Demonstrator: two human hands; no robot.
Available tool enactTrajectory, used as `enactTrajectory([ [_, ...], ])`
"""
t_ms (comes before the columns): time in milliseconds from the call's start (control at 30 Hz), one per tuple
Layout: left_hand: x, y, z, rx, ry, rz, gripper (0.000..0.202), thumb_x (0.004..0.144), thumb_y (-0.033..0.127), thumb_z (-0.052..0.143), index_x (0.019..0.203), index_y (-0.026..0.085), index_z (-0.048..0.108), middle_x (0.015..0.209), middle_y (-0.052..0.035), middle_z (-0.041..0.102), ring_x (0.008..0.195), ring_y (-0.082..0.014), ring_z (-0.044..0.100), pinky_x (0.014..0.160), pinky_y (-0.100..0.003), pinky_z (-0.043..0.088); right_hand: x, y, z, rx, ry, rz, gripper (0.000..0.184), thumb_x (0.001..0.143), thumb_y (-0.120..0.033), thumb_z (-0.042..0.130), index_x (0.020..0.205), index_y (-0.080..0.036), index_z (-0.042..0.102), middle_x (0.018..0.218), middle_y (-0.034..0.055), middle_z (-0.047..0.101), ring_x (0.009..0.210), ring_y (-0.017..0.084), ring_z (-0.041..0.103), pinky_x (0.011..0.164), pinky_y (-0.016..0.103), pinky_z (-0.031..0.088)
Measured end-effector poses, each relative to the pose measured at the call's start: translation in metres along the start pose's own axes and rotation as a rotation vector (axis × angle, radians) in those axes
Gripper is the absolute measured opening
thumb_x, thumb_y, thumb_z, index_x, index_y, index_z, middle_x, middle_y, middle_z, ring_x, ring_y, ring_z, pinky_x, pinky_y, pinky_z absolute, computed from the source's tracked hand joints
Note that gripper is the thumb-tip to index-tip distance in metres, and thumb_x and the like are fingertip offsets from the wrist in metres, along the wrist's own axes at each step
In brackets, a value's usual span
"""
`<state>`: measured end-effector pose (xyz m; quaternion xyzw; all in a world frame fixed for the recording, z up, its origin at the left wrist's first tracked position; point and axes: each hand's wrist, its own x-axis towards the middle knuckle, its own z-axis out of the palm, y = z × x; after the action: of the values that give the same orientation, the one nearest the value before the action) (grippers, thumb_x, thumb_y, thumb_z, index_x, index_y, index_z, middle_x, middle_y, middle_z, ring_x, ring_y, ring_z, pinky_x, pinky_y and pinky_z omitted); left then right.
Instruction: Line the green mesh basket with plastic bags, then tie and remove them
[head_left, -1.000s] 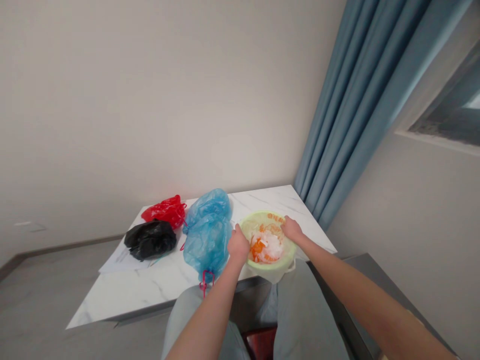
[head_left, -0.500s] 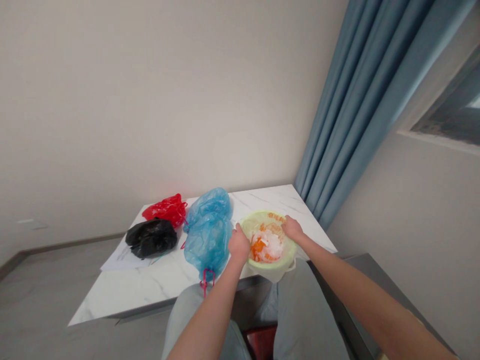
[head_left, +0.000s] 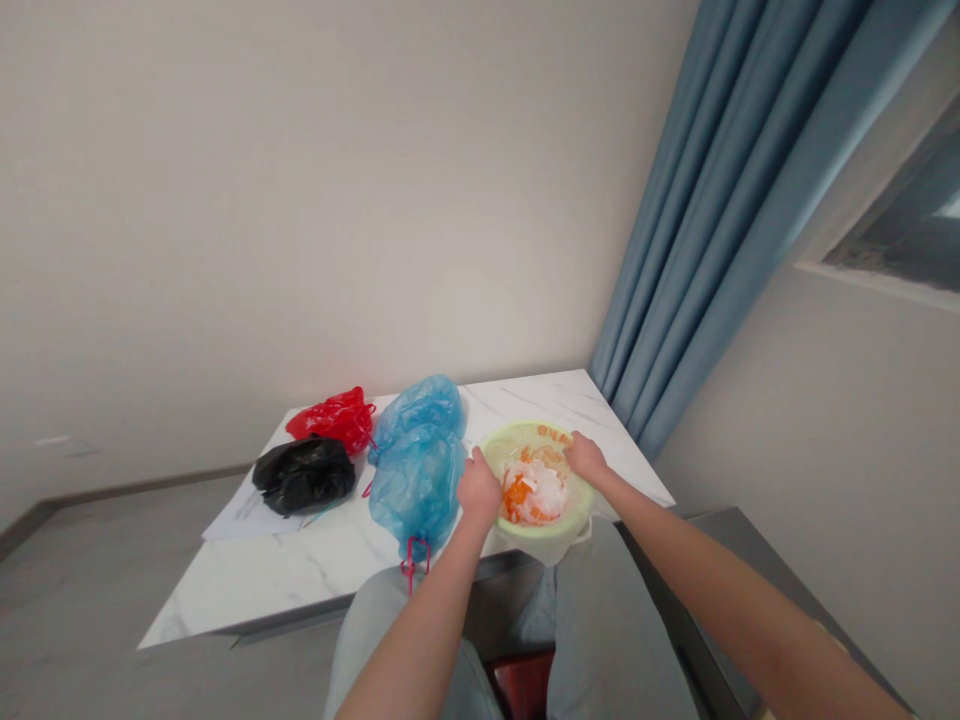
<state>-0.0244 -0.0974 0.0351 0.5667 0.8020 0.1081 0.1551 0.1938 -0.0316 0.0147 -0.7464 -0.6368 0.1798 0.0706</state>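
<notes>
A small pale-green waste bin [head_left: 579, 512], lined with a thin plastic bag, stands at the table's front edge by my knees. Crumpled white and orange scraps [head_left: 541, 492] lie inside it. My left hand [head_left: 478, 488] grips the left side of the rim, its fingers closed. On the far right of the rim my right hand [head_left: 586, 458] is closed round the edge too. Just left of my left hand lie two blue plastic bags [head_left: 417, 482], the nearer one tied with a pink drawstring.
Left on the marble-patterned table [head_left: 247, 585] lie a red plastic bag [head_left: 334, 418], a black plastic bag [head_left: 304, 477] and a paper sheet [head_left: 240, 522]. A wall runs behind the table. A blue curtain [head_left: 720, 200] hangs at the right, near a dark cabinet [head_left: 727, 540].
</notes>
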Motion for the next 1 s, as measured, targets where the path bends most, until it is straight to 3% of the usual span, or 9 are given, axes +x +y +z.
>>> enactTrajectory([
  [1000, -0.0010, -0.0003, 0.0018, -0.001, 0.016, -0.018, 0.043, 0.092, 0.016, 0.039, 0.135, 0.014, 0.040, 0.112, -0.0164, 0.065, 0.097, -0.0256, 0.068, 0.073, -0.030, 0.050, 0.0019, 0.0035, 0.0040, 0.009, 0.021, -0.005, 0.024, 0.089, -0.023, 0.050, 0.110, -0.017, 0.059, 0.112, 0.0137, 0.069, 0.103, 0.024, 0.065, 0.077, 0.027, 0.043],
])
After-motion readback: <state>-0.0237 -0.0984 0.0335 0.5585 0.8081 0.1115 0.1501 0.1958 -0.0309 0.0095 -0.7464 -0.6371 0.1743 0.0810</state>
